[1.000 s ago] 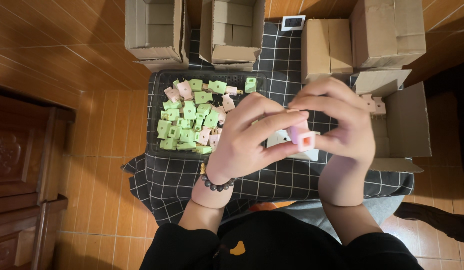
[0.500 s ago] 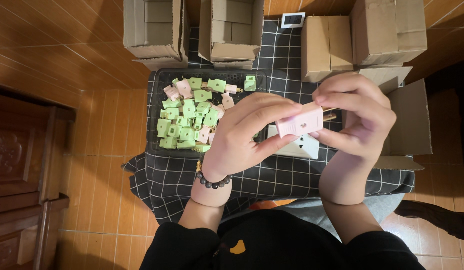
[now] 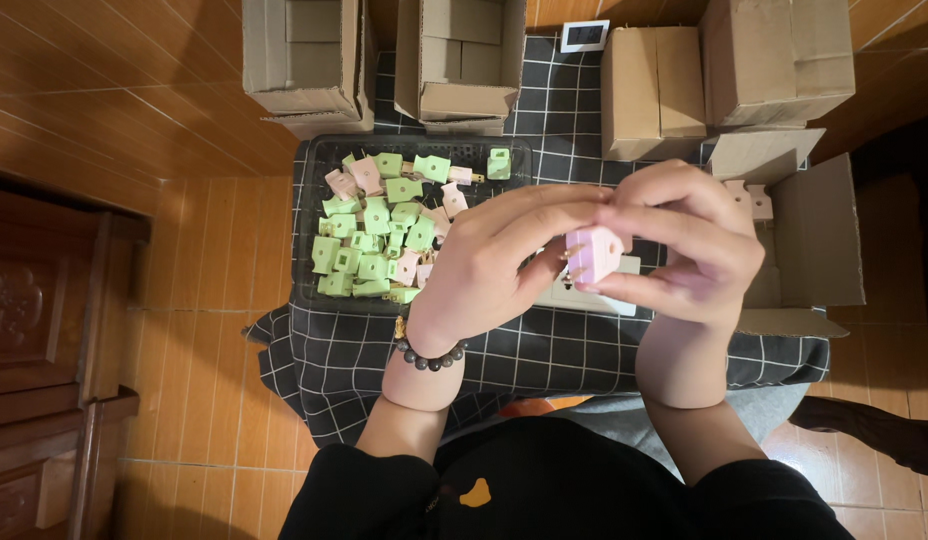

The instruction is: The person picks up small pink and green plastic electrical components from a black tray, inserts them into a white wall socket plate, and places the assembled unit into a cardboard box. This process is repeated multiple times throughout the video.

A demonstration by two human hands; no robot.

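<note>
Both hands meet over the checked cloth (image 3: pixel 584 350): left hand (image 3: pixel 494 260) and right hand (image 3: pixel 684 250) pinch one pink plug piece (image 3: pixel 594 255), fingers curled tight.

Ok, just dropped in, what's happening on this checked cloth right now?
A person seated over a checked cloth holds one small pink plastic piece between both hands: the left hand, a bead bracelet at its wrist, and the right hand pinch it with their fingers above the cloth. Beside the left hand, a black tray holds a heap of green and pink pieces. Cardboard boxes stand along the far edge, and an open box lies right of the hands.
</note>
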